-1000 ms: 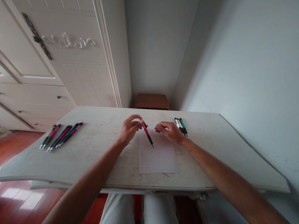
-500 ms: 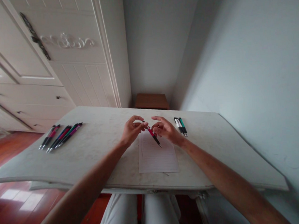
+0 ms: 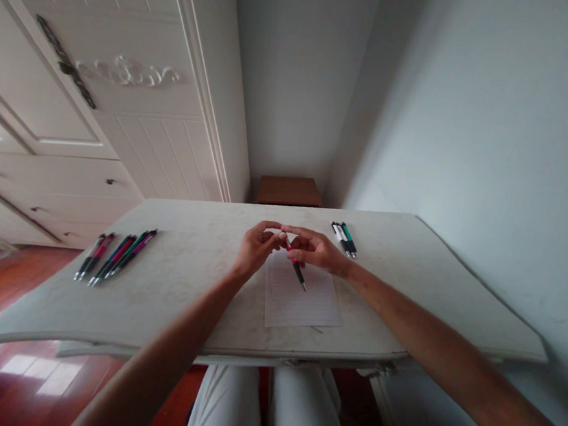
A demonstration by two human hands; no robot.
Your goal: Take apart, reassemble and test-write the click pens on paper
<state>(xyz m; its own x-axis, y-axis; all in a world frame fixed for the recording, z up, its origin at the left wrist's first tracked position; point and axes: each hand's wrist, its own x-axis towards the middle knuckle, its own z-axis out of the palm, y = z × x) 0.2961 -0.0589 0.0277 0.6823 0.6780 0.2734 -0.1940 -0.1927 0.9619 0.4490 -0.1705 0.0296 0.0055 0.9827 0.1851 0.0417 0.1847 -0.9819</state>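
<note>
A red and black pen [image 3: 296, 270] is held between my two hands, its tip pointing down over a lined sheet of paper [image 3: 300, 306]. My left hand [image 3: 260, 246] pinches the pen's upper end between thumb and fingers. Around the pen's red middle, my right hand [image 3: 316, 248] closes its thumb and fingers, with its index finger reaching up to the top end. The fingers of both hands touch there and partly hide the pen's upper part.
On the left of the white table [image 3: 179, 246] lie several coloured pens [image 3: 122, 257] side by side. A few white and green pens [image 3: 345, 240] lie right of the paper. A white wardrobe [image 3: 162, 143] stands behind left, a brown wooden box [image 3: 287, 190] beyond the table, a wall [image 3: 494, 159] at right.
My right hand has moved in and closed on the pen; before, its fingers were apart beside it. The pen now tilts more steeply, its tip slightly lower.
</note>
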